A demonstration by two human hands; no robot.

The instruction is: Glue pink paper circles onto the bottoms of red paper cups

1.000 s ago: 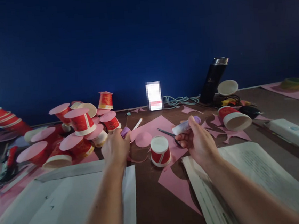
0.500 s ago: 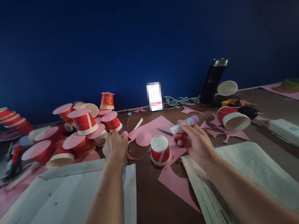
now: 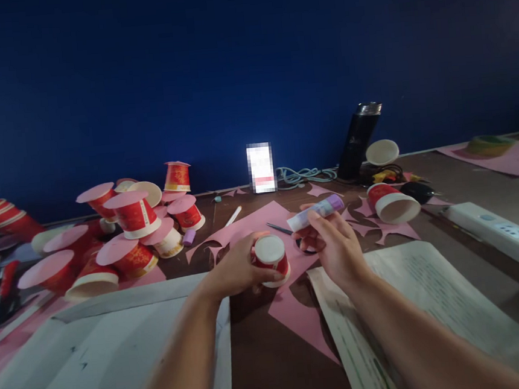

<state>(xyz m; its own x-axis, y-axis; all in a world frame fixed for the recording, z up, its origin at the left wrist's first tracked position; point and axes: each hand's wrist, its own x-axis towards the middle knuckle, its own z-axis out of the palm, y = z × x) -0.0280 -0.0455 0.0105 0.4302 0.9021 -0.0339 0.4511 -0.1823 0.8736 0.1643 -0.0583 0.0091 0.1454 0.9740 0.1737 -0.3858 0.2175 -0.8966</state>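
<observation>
My left hand [image 3: 239, 265] is wrapped round a red paper cup [image 3: 272, 263] that stands upside down, its pale base facing up. In my right hand [image 3: 334, 242] is a glue stick [image 3: 314, 212] with a purple end, held slanted just right of the cup. A small purple cap [image 3: 189, 237] lies by the cups on the left. Under and behind the cup is a cut pink sheet [image 3: 273, 214]. Scissors [image 3: 280, 228] lie on it, their handles partly hidden by my right hand.
Several red cups with pink discs [image 3: 131, 215] crowd the left. A phone [image 3: 261, 167], a cable [image 3: 306, 176] and a black flask [image 3: 359, 140] stand or lie by the wall. At right are a tipped cup [image 3: 394, 204] and a power strip [image 3: 503, 233]. Papers lie in front.
My left hand has left the purple cap on the table, moved right and taken hold of the red cup. My right hand still holds the glue stick. The view has shifted slightly.
</observation>
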